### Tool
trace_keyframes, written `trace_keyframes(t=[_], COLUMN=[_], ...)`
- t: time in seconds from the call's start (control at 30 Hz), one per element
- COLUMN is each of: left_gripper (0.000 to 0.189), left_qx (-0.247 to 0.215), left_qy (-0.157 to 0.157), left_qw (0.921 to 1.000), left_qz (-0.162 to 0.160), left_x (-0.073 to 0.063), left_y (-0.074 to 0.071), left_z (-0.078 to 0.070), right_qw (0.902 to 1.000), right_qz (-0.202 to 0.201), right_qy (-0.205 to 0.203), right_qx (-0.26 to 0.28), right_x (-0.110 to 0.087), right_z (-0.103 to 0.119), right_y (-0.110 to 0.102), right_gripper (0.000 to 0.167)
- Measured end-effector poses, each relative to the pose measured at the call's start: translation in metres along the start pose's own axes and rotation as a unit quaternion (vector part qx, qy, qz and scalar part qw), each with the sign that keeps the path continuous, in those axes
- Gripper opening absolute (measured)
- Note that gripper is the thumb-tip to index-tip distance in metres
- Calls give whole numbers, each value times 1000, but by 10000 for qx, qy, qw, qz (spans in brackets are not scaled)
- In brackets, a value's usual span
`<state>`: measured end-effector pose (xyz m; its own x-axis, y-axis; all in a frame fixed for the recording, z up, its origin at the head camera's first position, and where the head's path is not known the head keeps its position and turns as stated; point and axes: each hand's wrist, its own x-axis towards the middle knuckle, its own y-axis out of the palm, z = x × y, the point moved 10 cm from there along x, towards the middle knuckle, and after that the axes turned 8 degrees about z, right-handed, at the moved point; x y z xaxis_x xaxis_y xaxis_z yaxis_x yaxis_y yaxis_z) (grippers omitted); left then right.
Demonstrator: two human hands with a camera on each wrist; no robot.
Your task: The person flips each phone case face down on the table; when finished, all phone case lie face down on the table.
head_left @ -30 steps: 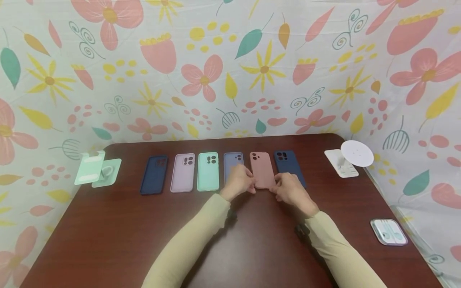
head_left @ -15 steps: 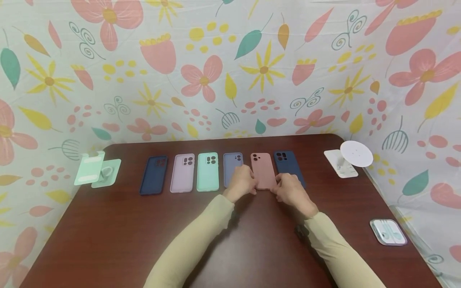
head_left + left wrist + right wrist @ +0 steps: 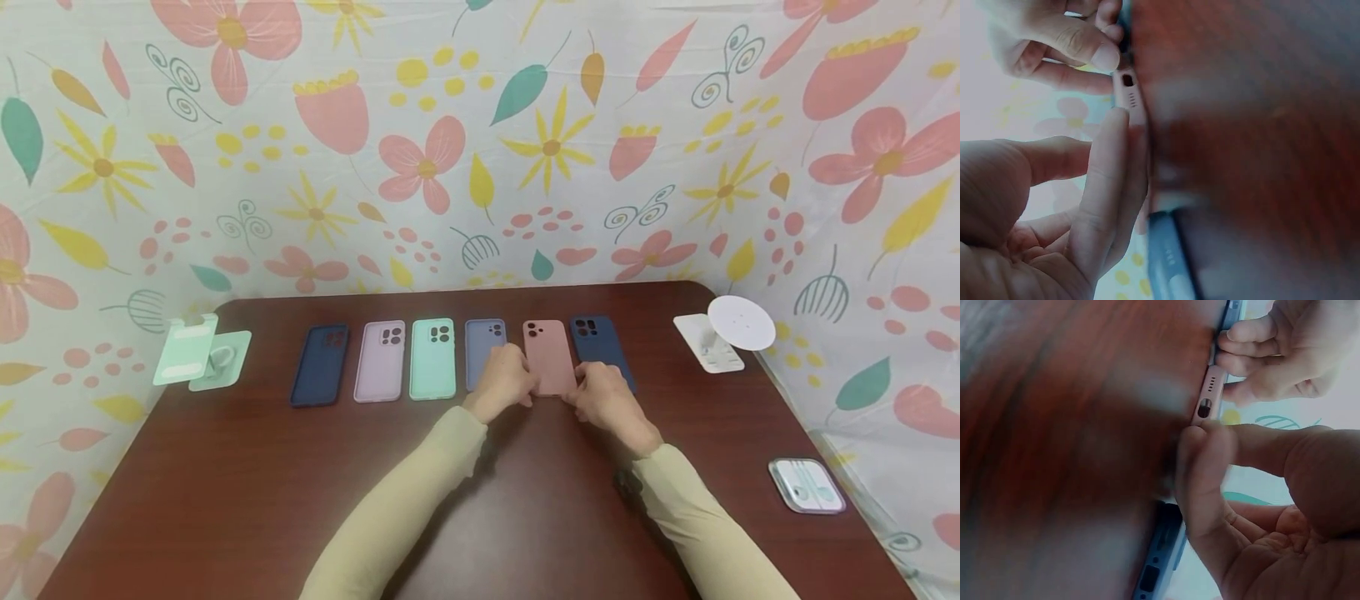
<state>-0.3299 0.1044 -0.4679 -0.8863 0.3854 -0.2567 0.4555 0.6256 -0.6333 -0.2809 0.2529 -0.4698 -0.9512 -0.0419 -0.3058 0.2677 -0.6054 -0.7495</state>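
Note:
A pink phone case (image 3: 548,358) lies back side up on the dark wooden table, its camera holes at the far end. My left hand (image 3: 504,379) pinches its near left corner and covers part of a grey-blue phone case (image 3: 483,335). At the near right corner, my right hand (image 3: 609,404) grips the same case between thumb and finger, over the lower part of a dark blue phone case (image 3: 598,337). Both wrist views show the pink case's bottom edge, with its port hole and speaker slots, between the two hands.
Mint (image 3: 432,358), lilac (image 3: 380,361) and navy (image 3: 320,365) phone cases continue the row leftward. A mint phone stand (image 3: 187,354) is at the far left, a white stand (image 3: 741,322) at the far right. Boxed earphones (image 3: 807,485) lie near the right edge. Patterned cloth (image 3: 450,242) hangs behind.
Both hands stay at the pink case's near corners. The left hand and the case have shifted very slightly right; the other cases stay put.

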Motion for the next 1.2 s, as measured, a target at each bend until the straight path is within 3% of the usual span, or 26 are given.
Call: trace_keyframes(t=[0.17, 0.37, 0.57, 0.73, 0.87, 1.03, 1.2], left_gripper=[14, 41, 54, 65, 66, 56, 41], left_qx=[-66, -15, 34, 135, 228, 398, 541], left_qy=[155, 302, 348, 153, -10, -190, -406], left_qw=[9999, 9995, 9994, 9998, 9996, 9982, 9959], left_qz=[-10, 18, 7, 36, 185, 402, 600], left_x=[-9, -18, -29, -30, -18, 15, 32], left_y=[-13, -33, -51, -63, -65, -53, -44], left_z=[-3, 2, 17, 35, 59, 100, 118], right_qw=[9998, 9987, 9966, 9947, 9939, 9940, 9928], right_qz=[-112, -57, 52, 210, 397, 572, 794], right_qy=[-89, -421, -672, -733, -689, -575, -445], right_qx=[114, 299, 480, 687, 761, 735, 774], right_x=[-4, -7, -5, -1, 5, 12, 30], right_z=[8, 25, 42, 54, 62, 68, 60], right_y=[-3, 3, 16, 28, 40, 52, 68], right_gripper=[57, 66, 71, 75, 77, 82, 91])
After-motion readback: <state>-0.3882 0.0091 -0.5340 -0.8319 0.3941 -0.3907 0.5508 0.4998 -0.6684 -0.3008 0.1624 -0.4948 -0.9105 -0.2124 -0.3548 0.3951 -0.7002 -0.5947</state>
